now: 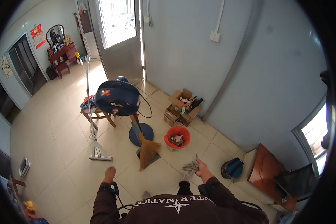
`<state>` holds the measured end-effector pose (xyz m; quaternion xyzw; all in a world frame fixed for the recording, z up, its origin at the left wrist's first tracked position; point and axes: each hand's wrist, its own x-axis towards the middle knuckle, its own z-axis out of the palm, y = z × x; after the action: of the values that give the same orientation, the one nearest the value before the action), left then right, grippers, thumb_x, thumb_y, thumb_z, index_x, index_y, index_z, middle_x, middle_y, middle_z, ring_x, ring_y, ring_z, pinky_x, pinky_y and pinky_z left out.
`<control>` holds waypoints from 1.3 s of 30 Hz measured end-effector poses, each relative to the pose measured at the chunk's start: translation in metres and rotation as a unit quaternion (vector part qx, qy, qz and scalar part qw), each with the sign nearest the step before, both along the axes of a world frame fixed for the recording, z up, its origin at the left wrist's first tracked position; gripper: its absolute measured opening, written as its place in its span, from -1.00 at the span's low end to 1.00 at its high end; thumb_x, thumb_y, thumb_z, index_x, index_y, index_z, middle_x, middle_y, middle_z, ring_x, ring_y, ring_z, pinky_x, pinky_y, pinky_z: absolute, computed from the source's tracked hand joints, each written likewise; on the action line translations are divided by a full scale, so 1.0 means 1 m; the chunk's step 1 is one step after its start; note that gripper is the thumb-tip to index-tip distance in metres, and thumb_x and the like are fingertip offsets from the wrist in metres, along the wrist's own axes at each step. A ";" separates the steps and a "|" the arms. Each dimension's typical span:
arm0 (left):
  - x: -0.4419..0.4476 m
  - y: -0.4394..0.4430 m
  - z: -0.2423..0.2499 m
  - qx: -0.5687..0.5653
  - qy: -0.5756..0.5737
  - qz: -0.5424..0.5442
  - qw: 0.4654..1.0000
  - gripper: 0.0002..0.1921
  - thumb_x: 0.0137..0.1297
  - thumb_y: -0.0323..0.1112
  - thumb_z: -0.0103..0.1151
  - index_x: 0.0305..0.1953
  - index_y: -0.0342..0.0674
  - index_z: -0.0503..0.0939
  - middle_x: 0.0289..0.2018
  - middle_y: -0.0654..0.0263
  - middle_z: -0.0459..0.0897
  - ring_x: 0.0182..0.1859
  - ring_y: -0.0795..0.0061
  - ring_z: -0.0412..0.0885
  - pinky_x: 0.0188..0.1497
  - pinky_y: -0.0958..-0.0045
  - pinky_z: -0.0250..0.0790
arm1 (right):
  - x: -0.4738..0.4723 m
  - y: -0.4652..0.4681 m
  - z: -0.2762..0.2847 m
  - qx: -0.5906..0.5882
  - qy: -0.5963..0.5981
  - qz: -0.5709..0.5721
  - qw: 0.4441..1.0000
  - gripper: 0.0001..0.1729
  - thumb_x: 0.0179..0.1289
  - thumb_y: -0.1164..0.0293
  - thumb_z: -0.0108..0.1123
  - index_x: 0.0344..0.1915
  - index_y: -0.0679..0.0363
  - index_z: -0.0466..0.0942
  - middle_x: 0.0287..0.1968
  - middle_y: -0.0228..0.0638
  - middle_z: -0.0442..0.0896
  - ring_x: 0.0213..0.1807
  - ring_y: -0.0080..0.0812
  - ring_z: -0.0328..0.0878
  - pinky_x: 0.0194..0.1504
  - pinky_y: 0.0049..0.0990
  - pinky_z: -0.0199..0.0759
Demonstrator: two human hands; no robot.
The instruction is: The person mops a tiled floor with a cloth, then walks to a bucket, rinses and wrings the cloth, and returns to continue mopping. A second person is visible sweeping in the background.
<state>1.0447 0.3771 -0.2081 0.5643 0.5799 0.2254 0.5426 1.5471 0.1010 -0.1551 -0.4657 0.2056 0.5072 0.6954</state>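
My right hand (pixel 203 168) grips a crumpled grey cloth (pixel 191 167), which hangs to the left of the fingers over my foot. On the left, my left hand (pixel 110 173) is raised above the floor with its fingers curled; whether they are fully closed is unclear. Nothing shows in it. Just beyond it a sponge mop (pixel 100 158) stands with its head on the tiles. A straw broom (pixel 149 152) rests over a dustpan (pixel 156 160) between my hands. Past my right hand is a bin with a red liner (pixel 170 133), holding paper scraps.
A dark blue fan (pixel 117 98) on a round base (pixel 149 131) stands ahead, beside a wooden stool (pixel 111 120). Cardboard boxes (pixel 172 115) sit against the wall. To the right are a blue and black container (pixel 231 168) and a brown-topped cabinet (pixel 264 170) with a monitor (pixel 296 180).
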 end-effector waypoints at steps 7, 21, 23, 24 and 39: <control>0.244 -0.035 0.060 -0.215 -0.091 0.056 0.971 -0.68 0.24 -0.09 0.05 -0.11 -0.17 0.47 -0.37 0.39 0.54 -0.36 0.65 0.45 -0.33 0.57 0.30 | 0.110 0.084 -0.018 -0.017 0.020 0.083 0.996 -0.68 0.16 0.24 0.08 -0.18 0.23 0.45 -0.35 -0.16 0.55 -0.37 -0.18 0.55 -0.37 -0.10 0.47; 0.576 -0.047 0.000 -0.274 -0.272 -0.136 0.912 -0.55 0.27 -0.30 0.03 0.17 -0.17 0.25 -0.04 0.33 0.48 0.02 0.51 0.39 0.07 0.47 0.24 | 0.210 0.180 -0.054 -0.013 0.050 0.158 0.986 -0.49 0.39 0.12 -0.23 0.10 0.31 0.26 0.04 -0.12 0.44 0.05 -0.13 0.41 0.09 -0.11 0.30; 0.572 -0.035 -0.023 -0.353 -0.247 -0.079 0.899 -0.66 0.32 -0.27 -0.05 0.10 -0.11 0.33 -0.08 0.39 0.50 -0.03 0.53 0.43 0.03 0.43 0.27 | 0.226 0.180 -0.063 0.027 0.098 0.200 0.975 -0.46 0.39 0.11 -0.26 0.15 0.32 0.23 0.12 -0.11 0.38 0.14 -0.14 0.34 0.17 -0.12 0.22; 0.573 -0.031 -0.034 -0.371 -0.278 -0.019 0.886 -0.69 0.33 -0.25 -0.08 0.08 -0.09 0.34 -0.08 0.39 0.51 -0.04 0.52 0.44 0.02 0.41 0.28 | 0.233 0.180 -0.067 0.012 0.110 0.214 0.971 -0.48 0.37 0.15 -0.16 0.15 0.32 0.25 0.17 -0.12 0.35 0.18 -0.12 0.30 0.19 -0.10 0.18; 0.579 -0.004 -0.136 -0.529 -0.423 0.252 0.691 -0.50 0.32 0.10 -0.18 0.07 -0.17 0.33 -0.01 0.18 0.45 0.02 0.22 0.43 0.14 0.09 0.23 | 0.223 0.229 -0.148 -0.090 -0.226 0.288 0.926 -0.65 0.33 0.31 -0.06 -0.02 0.34 0.39 -0.12 -0.17 0.54 -0.09 -0.34 0.49 -0.08 -0.36 0.39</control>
<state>1.6234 0.3730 -0.3446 -0.1385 0.4326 0.2244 0.8621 1.7701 0.3300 -0.3035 -0.6677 -0.0557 0.5462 0.5028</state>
